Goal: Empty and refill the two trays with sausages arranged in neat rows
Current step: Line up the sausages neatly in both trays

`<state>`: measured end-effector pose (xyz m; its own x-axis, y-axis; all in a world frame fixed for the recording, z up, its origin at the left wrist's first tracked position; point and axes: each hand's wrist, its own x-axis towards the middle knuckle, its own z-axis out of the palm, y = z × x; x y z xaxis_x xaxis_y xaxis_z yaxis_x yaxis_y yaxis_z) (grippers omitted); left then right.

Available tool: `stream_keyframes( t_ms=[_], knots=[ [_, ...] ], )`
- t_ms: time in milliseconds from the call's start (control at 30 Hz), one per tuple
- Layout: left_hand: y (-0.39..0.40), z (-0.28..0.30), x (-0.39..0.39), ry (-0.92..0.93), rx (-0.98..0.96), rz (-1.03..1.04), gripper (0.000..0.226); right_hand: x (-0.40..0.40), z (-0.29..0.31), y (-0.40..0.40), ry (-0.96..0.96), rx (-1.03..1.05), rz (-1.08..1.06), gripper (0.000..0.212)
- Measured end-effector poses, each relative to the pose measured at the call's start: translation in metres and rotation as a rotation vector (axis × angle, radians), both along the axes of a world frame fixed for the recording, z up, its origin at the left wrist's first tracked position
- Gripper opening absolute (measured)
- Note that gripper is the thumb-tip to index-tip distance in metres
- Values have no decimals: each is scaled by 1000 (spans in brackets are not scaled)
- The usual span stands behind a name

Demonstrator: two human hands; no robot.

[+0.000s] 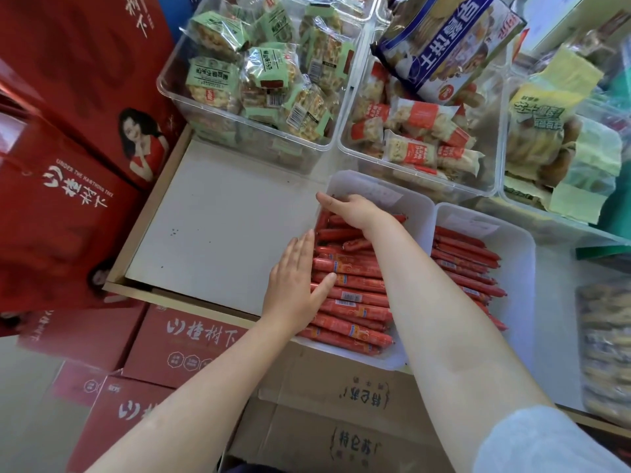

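Since the plastic-wrapped sausages (351,278) look light and slick, we press our flat left hand (297,285) against their ends; our right hand (355,208) seemingly cups loose ones, its grip partly hidden.

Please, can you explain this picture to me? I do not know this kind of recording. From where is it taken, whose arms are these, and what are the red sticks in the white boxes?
There is no machine here. A camera worn on a person's head looks down at their own two bare arms. The red sticks are wrapped sausages, lying in two white trays: the left tray and the right tray, side by side on a shelf. The left hand lies flat against the sausage ends at the left tray's edge. The right hand reaches into the far end of the same tray; its fingertips are hidden, so I cannot tell whether it holds anything. Behind stand clear bins of wrapped snacks; red cartons are stacked on the left.
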<state>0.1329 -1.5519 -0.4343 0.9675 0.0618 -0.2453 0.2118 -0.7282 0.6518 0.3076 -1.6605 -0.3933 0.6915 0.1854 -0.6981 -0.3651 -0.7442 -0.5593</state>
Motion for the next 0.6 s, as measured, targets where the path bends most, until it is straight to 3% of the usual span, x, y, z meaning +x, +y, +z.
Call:
stream_keyframes(
  t_ms=[67,167,333,467,600],
  knots=[
    [0,0,0,1,1,-8,82,0,0,-2,4,9,-11,101],
    [1,2,-1,-4,19,-15,83,-6,-1,-1,-12,70,-127,94],
    [0,5,-1,0,81,-27,84,-15,-12,-6,-114,177,-184,61],
    [-1,8,-1,9,125,-36,87,-28,-6,-14,-237,211,-205,23],
    [-1,9,0,20,159,-42,89,-41,11,-27,-387,380,-584,24]
  ],
)
